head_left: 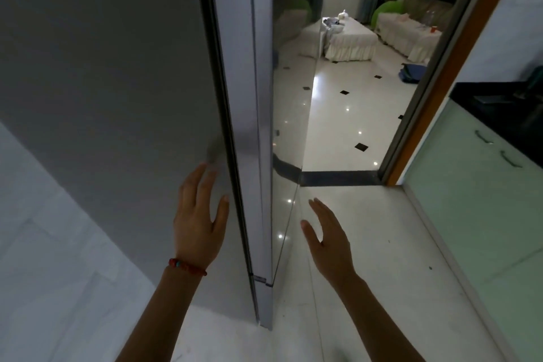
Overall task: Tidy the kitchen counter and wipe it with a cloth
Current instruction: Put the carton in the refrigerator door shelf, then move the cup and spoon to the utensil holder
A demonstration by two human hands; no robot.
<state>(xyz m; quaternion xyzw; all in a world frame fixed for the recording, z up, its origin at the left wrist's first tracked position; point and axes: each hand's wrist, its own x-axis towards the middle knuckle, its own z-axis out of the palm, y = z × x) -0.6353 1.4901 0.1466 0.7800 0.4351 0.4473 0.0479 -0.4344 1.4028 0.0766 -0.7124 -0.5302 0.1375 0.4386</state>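
Indoors, left hand (195,220) flat against grey fridge door (117,97), white tiled floor (367,214) beyond.

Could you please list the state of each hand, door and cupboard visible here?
Left hand: open, flat against the tall grey fridge door.
Right hand: open, empty, in mid-air.
Tall grey fridge door: looks shut.
Pale green cupboard doors: shut.
Sliding glass doorway: open.

Worktop (496,103) cut off at right edge, items on it too dark to tell, fridge (117,67) top out of frame, left fingertips (205,169) blurred
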